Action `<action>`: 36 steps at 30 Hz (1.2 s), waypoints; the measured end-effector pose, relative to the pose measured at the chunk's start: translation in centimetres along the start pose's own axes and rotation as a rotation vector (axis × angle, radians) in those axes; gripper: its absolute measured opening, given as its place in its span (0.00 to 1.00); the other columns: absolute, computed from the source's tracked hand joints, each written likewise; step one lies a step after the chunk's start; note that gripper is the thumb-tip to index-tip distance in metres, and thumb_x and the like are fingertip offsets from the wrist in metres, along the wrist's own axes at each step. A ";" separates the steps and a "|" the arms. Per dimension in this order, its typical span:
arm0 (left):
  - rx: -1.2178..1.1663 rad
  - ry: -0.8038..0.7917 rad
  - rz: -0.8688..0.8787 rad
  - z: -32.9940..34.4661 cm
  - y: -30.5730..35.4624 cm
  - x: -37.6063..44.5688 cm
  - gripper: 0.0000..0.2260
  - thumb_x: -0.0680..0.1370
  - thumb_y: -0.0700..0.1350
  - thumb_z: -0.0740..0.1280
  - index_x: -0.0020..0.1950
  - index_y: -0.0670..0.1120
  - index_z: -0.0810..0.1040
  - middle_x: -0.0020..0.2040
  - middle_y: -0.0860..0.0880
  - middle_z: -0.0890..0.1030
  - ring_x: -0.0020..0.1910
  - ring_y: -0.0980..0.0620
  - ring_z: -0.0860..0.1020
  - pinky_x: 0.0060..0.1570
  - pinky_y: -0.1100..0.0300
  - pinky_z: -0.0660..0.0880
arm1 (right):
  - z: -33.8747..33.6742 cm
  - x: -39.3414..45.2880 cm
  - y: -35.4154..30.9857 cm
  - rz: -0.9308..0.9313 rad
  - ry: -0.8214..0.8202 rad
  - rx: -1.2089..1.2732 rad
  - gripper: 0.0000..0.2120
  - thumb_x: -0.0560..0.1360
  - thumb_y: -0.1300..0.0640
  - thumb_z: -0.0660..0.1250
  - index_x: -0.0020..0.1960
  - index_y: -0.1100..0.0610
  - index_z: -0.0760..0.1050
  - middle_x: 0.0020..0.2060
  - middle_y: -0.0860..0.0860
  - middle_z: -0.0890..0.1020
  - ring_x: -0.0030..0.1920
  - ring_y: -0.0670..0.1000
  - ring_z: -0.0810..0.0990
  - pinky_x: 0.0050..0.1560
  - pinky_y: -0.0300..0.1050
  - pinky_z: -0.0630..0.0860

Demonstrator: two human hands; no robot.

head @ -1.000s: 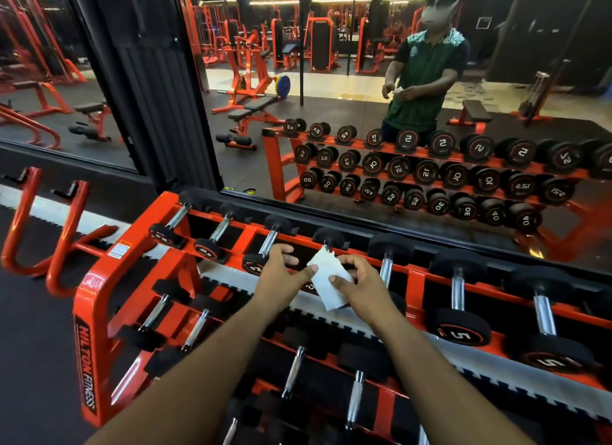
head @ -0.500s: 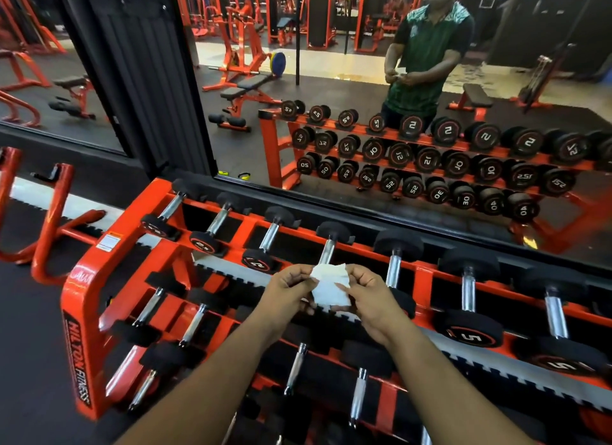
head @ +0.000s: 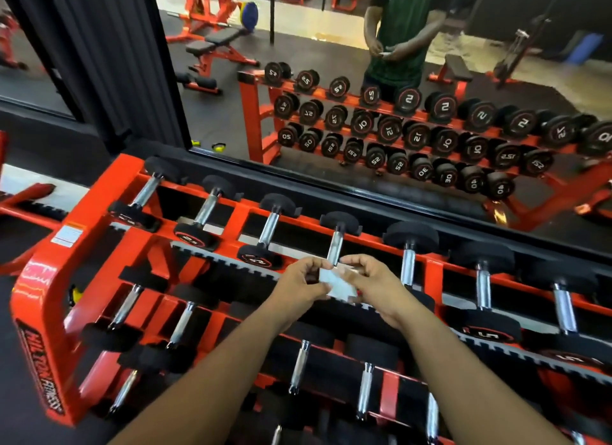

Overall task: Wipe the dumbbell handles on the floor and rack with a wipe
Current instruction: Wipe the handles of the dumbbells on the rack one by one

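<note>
Both hands, left (head: 299, 287) and right (head: 374, 284), pinch a white wipe (head: 337, 287) above the orange rack (head: 99, 246) of dumbbells (head: 334, 246).

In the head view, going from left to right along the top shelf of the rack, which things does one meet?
Four small dumbbells, with the wipe held in both hands before the fourth, then larger dumbbells.
</note>
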State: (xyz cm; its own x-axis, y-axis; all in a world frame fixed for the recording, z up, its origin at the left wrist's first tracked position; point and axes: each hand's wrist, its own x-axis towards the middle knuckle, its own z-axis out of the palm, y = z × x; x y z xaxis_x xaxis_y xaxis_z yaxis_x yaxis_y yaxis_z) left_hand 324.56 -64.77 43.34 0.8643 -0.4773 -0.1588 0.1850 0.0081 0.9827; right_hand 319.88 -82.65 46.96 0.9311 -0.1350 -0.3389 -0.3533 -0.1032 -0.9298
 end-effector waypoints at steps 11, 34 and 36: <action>0.311 0.136 -0.013 1.1 -4.0 5.4 0.22 0.72 0.40 0.77 0.62 0.53 0.75 0.51 0.47 0.84 0.52 0.51 0.83 0.58 0.54 0.79 | -2.7 5.4 2.7 -0.046 -0.175 -0.253 0.08 0.79 0.59 0.70 0.57 0.52 0.82 0.44 0.46 0.85 0.37 0.40 0.80 0.37 0.36 0.76; 0.930 0.115 -0.213 3.8 -10.8 11.4 0.40 0.82 0.63 0.58 0.83 0.43 0.42 0.84 0.46 0.43 0.82 0.50 0.40 0.79 0.52 0.43 | -6.7 20.2 9.6 -0.847 -0.259 -1.620 0.33 0.79 0.60 0.61 0.82 0.50 0.55 0.81 0.49 0.55 0.81 0.51 0.49 0.80 0.59 0.43; 0.900 0.101 -0.228 3.8 -10.9 11.6 0.40 0.83 0.62 0.58 0.83 0.43 0.41 0.84 0.46 0.41 0.82 0.50 0.39 0.80 0.51 0.43 | -6.6 20.2 9.0 -0.728 -0.088 -1.623 0.35 0.79 0.63 0.57 0.83 0.51 0.48 0.82 0.51 0.50 0.81 0.53 0.44 0.79 0.60 0.42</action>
State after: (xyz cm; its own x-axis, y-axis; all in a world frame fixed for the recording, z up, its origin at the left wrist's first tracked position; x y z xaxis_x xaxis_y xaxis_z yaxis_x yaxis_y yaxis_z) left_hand 330.78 -73.77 31.18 0.8963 -0.3045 -0.3225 -0.0403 -0.7801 0.6244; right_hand 334.88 -92.85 32.71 0.9076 0.4194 -0.0203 0.4169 -0.8943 0.1624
